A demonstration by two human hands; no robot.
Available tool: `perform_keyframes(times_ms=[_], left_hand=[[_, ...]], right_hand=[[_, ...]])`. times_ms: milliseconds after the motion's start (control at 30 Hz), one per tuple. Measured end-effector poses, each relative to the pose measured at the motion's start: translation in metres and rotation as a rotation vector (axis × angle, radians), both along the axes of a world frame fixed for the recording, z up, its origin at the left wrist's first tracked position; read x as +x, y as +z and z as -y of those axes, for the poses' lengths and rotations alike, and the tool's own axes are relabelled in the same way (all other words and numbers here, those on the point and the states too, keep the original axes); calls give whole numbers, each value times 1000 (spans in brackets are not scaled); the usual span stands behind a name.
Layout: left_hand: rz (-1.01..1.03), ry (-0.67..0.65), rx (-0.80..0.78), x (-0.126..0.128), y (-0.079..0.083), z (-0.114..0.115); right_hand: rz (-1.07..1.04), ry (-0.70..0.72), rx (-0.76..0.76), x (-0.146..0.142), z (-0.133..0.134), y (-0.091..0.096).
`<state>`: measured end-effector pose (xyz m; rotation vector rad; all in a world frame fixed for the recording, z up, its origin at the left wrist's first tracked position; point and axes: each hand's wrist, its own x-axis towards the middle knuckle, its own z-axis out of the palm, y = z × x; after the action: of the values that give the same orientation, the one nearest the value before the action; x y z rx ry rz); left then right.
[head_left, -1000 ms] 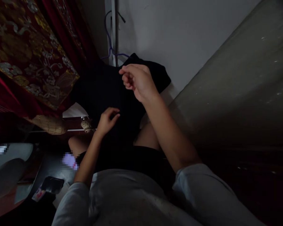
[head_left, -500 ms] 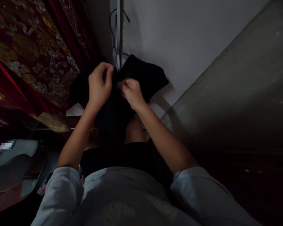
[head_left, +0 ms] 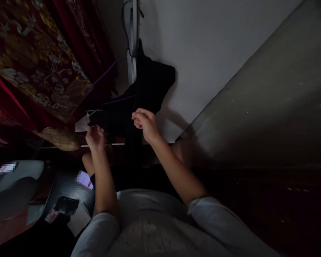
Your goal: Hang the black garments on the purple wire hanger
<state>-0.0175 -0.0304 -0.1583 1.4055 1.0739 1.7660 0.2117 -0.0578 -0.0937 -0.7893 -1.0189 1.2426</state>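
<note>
A black garment [head_left: 153, 76] hangs from a purple hanger [head_left: 107, 72], whose hook goes up beside a pale metal post. The hanger's left arm is bare, while cloth still covers its right side. My right hand [head_left: 146, 123] is closed on the front of the garment. Lower and to the left, my left hand [head_left: 95, 138] has its fingers curled in at the garment's lower left edge, closed on the dark cloth. Poor light hides the garment's folds and exact kind.
A red curtain [head_left: 42, 53] with gold and silver patterns hangs at the left. The metal post [head_left: 133, 28] stands against a white wall [head_left: 203, 43]. A lit phone [head_left: 85, 179], a dark wallet-like item [head_left: 66, 205] and a grey chair [head_left: 13, 196] are at the lower left.
My left hand has moved down and left, drawing the garment's left side off the hanger. My right hand has moved lower. The hanger has tilted, and its left arm now shows.
</note>
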Motion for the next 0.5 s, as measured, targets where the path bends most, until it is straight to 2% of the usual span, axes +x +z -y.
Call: perform_keyframes(times_ms=[67, 100, 167, 233, 333, 400, 500], left_hand=[[210, -4, -82, 22, -27, 24], [316, -7, -122, 32, -34, 33], [438, -21, -175, 46, -36, 46], [505, -47, -199, 54, -25, 53], [616, -123, -186, 65, 1, 58], [684, -184, -183, 76, 15, 63], [691, -245, -208, 98, 27, 74]], right_hand=[[-53, -29, -30, -6, 11, -13], [-61, -42, -40, -9, 18, -21], [-54, -69, -69, -12, 32, -39], [-40, -117, -114, -9, 43, -57], [23, -221, -161, 4, 46, -77], [115, -285, -153, 14, 43, -85], [270, -348, -89, 26, 40, -90]])
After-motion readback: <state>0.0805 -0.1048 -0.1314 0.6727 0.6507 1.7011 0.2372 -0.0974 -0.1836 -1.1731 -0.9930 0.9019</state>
